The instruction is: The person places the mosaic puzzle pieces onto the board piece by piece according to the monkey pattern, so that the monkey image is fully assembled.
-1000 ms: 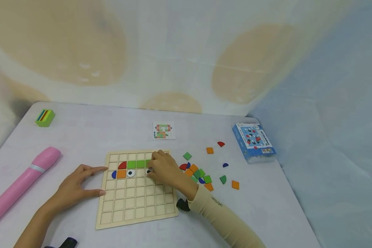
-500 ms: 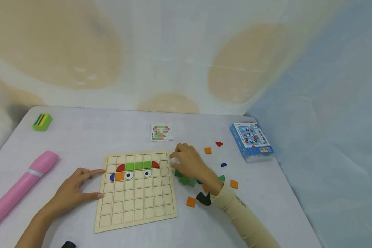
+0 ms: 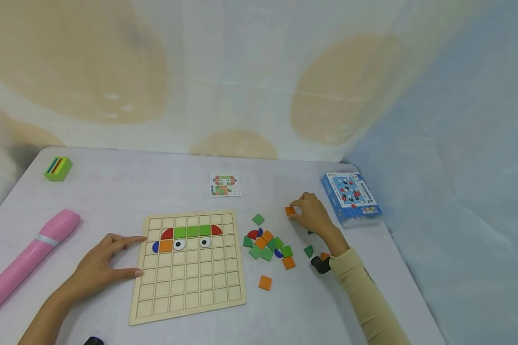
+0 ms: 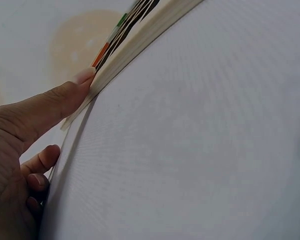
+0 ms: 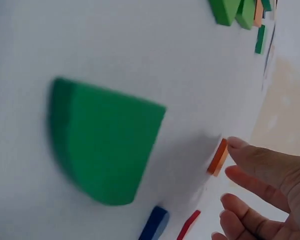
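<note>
My right hand (image 3: 312,215) is at an orange square tile (image 3: 289,211) on the table, thumb and index finger pinching its edges. In the right wrist view the thumb tip meets the corner of that orange tile (image 5: 218,157). My left hand (image 3: 105,263) rests at the left edge of a wooden grid board (image 3: 194,290), thumb and index finger spread and touching it. On the board lie red quarter-circles (image 3: 167,234), green squares (image 3: 192,231), an orange square (image 3: 166,246), a blue half-circle (image 3: 156,247) and two round eye pieces (image 3: 179,245).
Loose colored tiles (image 3: 266,254) lie in a cluster right of the board, with a green quarter-circle (image 3: 308,251) farther right. A pattern card (image 3: 225,184) lies behind the board. A blue box (image 3: 351,196), a green block (image 3: 58,169) and a pink tube-like object (image 3: 34,258) stand around.
My right hand has left the board, passed over the tile cluster and reached the orange tile at the right. A red quarter-circle and an eye piece show on the board; the left hand stays.
</note>
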Demonstrator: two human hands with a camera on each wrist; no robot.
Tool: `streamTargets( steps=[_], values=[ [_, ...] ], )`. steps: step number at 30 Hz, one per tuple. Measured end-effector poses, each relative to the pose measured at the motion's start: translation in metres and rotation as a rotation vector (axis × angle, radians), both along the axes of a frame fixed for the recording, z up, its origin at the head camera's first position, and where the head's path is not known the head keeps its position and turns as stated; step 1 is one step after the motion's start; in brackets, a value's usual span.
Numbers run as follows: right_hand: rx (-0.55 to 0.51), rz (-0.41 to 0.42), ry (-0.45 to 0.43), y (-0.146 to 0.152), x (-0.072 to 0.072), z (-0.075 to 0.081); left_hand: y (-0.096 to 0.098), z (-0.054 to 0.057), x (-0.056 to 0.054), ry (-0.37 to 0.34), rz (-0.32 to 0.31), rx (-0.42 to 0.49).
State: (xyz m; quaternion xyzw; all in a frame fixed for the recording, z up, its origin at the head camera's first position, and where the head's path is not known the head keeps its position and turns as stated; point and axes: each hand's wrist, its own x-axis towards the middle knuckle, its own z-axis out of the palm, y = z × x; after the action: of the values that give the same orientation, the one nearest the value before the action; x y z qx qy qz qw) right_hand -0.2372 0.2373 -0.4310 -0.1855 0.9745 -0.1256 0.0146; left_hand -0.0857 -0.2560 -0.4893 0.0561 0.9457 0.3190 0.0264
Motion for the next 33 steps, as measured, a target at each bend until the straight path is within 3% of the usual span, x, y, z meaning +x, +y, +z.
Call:
streamTargets(
  steps=[11, 20, 26, 33],
  values=[
    [0.011, 0.003, 0.001, 0.005, 0.000, -0.003, 0.001, 0.000, 0.002, -0.012, 0.010, -0.006],
    [-0.013, 0.005, -0.072, 0.002, -0.003, -0.003, 0.001, 0.000, 0.002, -0.018, 0.012, -0.007],
    [0.033, 0.023, -0.017, 0.000, -0.001, -0.004, 0.002, 0.000, 0.001, -0.038, 0.015, -0.008],
    [-0.027, 0.040, -0.024, -0.016, 0.009, 0.003, 0.001, 0.002, 0.000, -0.033, 0.010, -0.004]
  ],
)
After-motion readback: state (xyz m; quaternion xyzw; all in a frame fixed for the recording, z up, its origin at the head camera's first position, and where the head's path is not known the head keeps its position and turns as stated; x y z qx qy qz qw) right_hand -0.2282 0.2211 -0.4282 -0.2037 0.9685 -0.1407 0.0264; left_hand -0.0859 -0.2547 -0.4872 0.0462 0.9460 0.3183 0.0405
